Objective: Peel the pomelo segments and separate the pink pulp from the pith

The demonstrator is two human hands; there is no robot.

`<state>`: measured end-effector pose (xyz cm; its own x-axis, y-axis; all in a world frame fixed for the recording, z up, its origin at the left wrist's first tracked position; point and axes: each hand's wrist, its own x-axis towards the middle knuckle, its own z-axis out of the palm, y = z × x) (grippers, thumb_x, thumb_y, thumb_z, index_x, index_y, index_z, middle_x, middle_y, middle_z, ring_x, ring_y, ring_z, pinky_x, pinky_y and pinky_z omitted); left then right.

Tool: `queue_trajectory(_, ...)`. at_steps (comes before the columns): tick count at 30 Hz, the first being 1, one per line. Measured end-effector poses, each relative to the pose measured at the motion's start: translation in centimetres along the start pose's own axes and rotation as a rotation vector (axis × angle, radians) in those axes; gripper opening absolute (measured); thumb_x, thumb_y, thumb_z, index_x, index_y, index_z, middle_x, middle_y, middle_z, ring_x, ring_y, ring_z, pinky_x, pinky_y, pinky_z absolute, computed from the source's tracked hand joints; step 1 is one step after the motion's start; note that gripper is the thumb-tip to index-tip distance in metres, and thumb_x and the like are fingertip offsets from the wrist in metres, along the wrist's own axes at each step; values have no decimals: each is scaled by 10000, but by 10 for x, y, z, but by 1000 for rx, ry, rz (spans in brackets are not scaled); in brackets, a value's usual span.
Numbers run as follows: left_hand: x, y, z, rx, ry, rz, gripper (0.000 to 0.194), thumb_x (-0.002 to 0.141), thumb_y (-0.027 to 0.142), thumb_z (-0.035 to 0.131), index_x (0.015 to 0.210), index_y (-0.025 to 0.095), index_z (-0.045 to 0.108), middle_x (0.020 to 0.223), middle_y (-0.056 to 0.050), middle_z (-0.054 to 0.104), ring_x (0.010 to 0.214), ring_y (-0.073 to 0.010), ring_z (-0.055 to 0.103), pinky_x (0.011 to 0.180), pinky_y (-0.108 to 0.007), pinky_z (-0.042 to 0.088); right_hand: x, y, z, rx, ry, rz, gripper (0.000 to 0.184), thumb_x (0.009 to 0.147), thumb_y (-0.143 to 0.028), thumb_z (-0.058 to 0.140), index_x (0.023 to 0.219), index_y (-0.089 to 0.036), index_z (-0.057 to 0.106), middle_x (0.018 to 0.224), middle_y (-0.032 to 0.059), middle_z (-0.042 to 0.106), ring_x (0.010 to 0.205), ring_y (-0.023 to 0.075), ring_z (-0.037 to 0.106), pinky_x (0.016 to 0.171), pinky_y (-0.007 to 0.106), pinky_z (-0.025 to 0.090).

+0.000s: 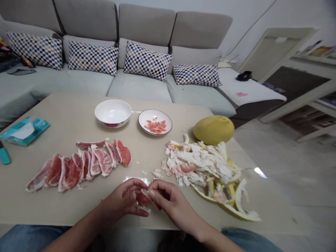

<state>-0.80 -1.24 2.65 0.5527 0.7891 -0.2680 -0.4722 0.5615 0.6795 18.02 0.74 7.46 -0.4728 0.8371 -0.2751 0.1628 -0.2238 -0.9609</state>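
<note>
Close to the table's front edge, my left hand (128,199) is closed around a red pomelo segment (143,198). The fingers of my right hand (168,199) pinch the same segment at its upper right side, where a pale bit of membrane shows. Part of the segment is hidden by my fingers. Left of my hands lies a row of several pomelo segments (86,164) with whitish membrane on them. To the right is a heap of white pith (196,161) and yellow peel (236,206). Small pink pulp pieces (156,126) lie in a dark-rimmed plate (144,119).
A white bowl (112,111) stands beside the plate at the back. A whole yellow pomelo (214,129) sits behind the peel heap. At the left are a tissue pack (25,131) and a teal-handled object (4,156). Beyond the table (65,115) stands a grey sofa (141,87).
</note>
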Motion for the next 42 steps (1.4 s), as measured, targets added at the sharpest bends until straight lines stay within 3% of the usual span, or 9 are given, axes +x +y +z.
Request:
queue_trajectory(8, 1, -4, 2, 133, 148, 19, 284, 707, 227, 789, 916, 169, 606, 857, -20, 643, 772, -134, 615, 763, -304, 496, -2, 5, 6, -257, 49, -107, 376, 894, -509, 520, 752, -168, 591, 698, 3, 550, 655, 133, 470, 612, 249, 355)
queue_trajectory(17, -1, -1, 8, 75, 121, 41, 287, 663, 184, 786, 879, 164, 598, 735, -3, 658, 669, -121, 606, 680, -263, 441, 0, 9, 6, 41, -23, 53, 461, 827, -622, 557, 794, -163, 541, 617, -35, 455, 554, 106, 395, 528, 235, 305)
queue_trajectory(25, 1, -2, 6, -1, 60, 15, 324, 635, 190, 800, 892, 157, 606, 698, -8, 654, 641, -118, 581, 638, -250, 391, 3, 15, 3, 324, -38, 146, 460, 772, -603, 648, 756, -157, 539, 592, -59, 411, 511, 74, 328, 515, 231, 244)
queue_trajectory(30, 0, -3, 6, -34, 64, 18, 347, 632, 207, 818, 910, 162, 615, 698, 7, 637, 609, -98, 551, 617, -239, 364, 4, 8, -1, 208, -105, 92, 440, 809, -583, 623, 787, -148, 563, 590, -46, 461, 541, 88, 386, 568, 235, 296)
queue_trajectory(35, 2, -8, 1, -31, 109, 46, 368, 705, 275, 795, 997, 167, 599, 723, -6, 629, 634, -105, 535, 632, -242, 363, 5, 4, -3, 143, -98, 36, 459, 854, -614, 531, 783, -163, 576, 714, 6, 527, 670, 135, 484, 663, 271, 393)
queue_trajectory(39, 3, -12, -2, -44, 134, 70, 442, 643, 306, 844, 990, 163, 609, 788, -18, 635, 676, -110, 544, 654, -238, 380, 5, 9, 0, 113, -41, -37, 356, 773, -511, 700, 757, -178, 577, 833, 16, 540, 733, 132, 489, 664, 252, 396)
queue_trajectory(42, 3, -12, -1, -70, 148, 78, 439, 651, 302, 842, 1005, 163, 622, 780, -15, 634, 681, -106, 549, 691, -243, 405, 5, 12, 2, 145, 12, 1, 345, 730, -463, 757, 768, -185, 556, 771, -6, 537, 673, 115, 474, 618, 239, 381)
